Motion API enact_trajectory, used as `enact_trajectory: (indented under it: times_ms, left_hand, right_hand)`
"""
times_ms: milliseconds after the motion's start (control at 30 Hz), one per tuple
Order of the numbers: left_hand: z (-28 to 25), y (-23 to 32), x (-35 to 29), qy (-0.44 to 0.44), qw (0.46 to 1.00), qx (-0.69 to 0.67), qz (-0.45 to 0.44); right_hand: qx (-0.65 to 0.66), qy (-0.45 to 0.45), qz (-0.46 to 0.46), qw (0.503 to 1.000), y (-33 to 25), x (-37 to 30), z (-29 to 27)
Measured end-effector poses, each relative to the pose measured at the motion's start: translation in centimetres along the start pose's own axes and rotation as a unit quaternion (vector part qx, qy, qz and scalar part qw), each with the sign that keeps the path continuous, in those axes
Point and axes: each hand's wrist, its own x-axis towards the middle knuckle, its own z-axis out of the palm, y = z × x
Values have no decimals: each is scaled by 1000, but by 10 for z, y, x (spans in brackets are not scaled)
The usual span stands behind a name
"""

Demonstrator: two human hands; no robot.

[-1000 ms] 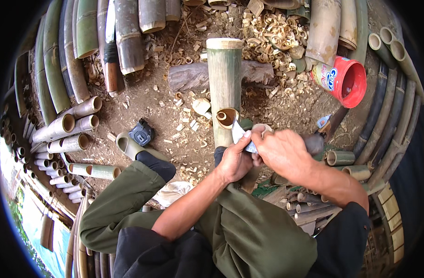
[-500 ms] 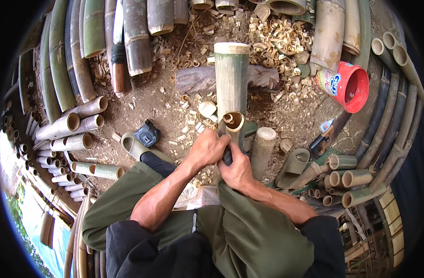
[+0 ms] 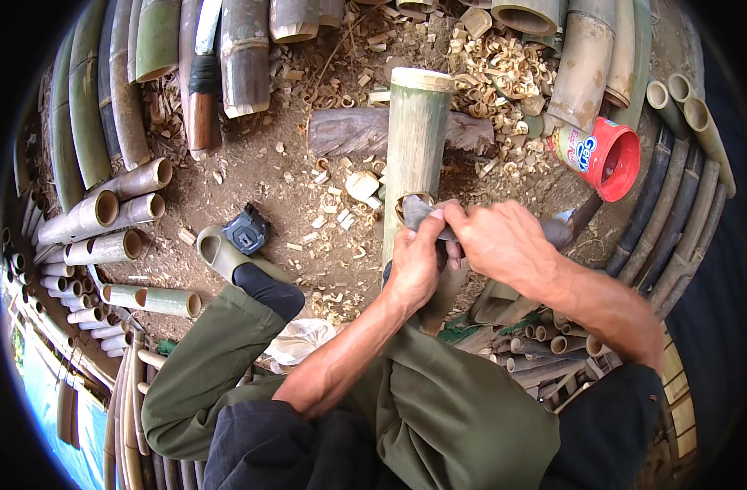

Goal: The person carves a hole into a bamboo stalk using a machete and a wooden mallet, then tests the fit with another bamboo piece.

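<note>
A pale green bamboo section (image 3: 414,135) slants toward me, its far end propped on a dark log (image 3: 349,133). Near its lower part is a cut opening, and the broad grey blade of a knife (image 3: 420,212) lies at that opening. My left hand (image 3: 414,265) is closed at the blade, its thumb and fingers pressing there. From the right, my right hand (image 3: 500,245) is curled round the knife, so most of the handle is hidden. A grey rounded end shows past the right wrist; whether it belongs to the knife I cannot tell.
Wood shavings (image 3: 504,65) cover the ground beyond. A red bucket (image 3: 617,163) lies on its side at the right. On the left are a tape measure (image 3: 245,230), my sandal (image 3: 218,253), a wood-handled blade (image 3: 202,106) and stacked bamboo tubes (image 3: 84,220). Bamboo poles curve along the right.
My right hand and forearm have swung out to the right, elbow raised. My left hand has moved right and slightly down. The blade now lies across the bamboo's opening.
</note>
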Motion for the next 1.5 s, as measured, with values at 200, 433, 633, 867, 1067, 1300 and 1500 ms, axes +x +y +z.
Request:
enact_trajectory:
  times_ms: [200, 433, 633, 867, 1067, 1300, 1500]
  left_hand:
    - [3, 20, 1, 10, 958, -279, -68]
    - [-43, 9, -27, -135, 946, 268, -126]
    - [-69, -31, -84, -133, 879, 450, 80]
    - [-110, 29, -93, 123, 725, 673, 82]
    - [-56, 132, -75, 39, 526, 840, 130]
    - [94, 166, -42, -197, 216, 953, 82]
    - [37, 151, -58, -124, 306, 931, 157]
  right_hand:
    - [-237, -35, -158, 958, -29, 53, -47]
    - [34, 55, -81, 995, 14, -9, 31]
    - [599, 287, 131, 736, -59, -34, 88]
    - [743, -17, 141, 654, -82, 25, 86]
    - [916, 68, 34, 394, -91, 43, 83]
    - [997, 73, -24, -1, -64, 29, 87]
    - [983, 77, -32, 161, -68, 27, 105]
